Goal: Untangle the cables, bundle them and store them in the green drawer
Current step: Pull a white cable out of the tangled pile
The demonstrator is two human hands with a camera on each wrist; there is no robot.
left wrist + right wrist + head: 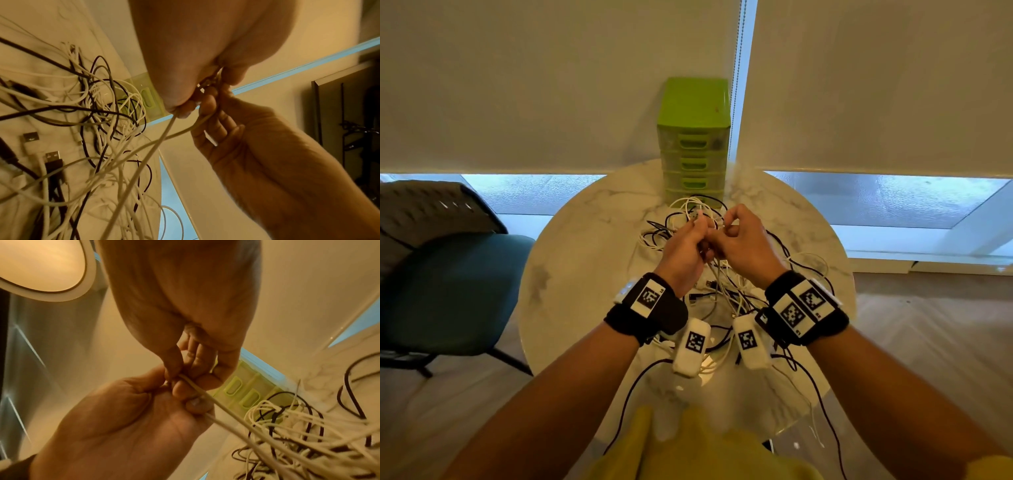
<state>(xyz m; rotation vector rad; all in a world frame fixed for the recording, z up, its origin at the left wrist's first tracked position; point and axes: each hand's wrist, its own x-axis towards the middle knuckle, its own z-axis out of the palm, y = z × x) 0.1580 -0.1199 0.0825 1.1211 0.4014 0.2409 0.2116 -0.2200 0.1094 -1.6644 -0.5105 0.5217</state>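
Yellow cloth (688, 452) fills the bottom of the head view, nearest the camera, and both forearms reach forward from it over a round white marble-patterned table (571, 274).

At far left, a blue-seated chair with a dark mesh back (448, 274) stands just beside the table. Black wrist straps with square printed markers (650, 301) wrap both wrists.

On the tabletop lies a tangled heap of thin white and black cables (722, 301), loose loops spreading from the near edge to the drawer unit, some USB plugs (52, 156) lying flat on the marble.

Raised above the heap, the left hand (685, 253) has its fingers curled, pinching a white cable (156, 146) between thumb and fingertips. Touching it, the right hand (746, 246) is likewise curled, pinching the same white strand at the knuckles of the left; two lengths run down from the pinch into the pile.

Beyond the hands, at the table's far edge, stands a small green plastic drawer tower (693, 144), upright, its drawers closed. Behind it hang pale roller blinds (876, 85).
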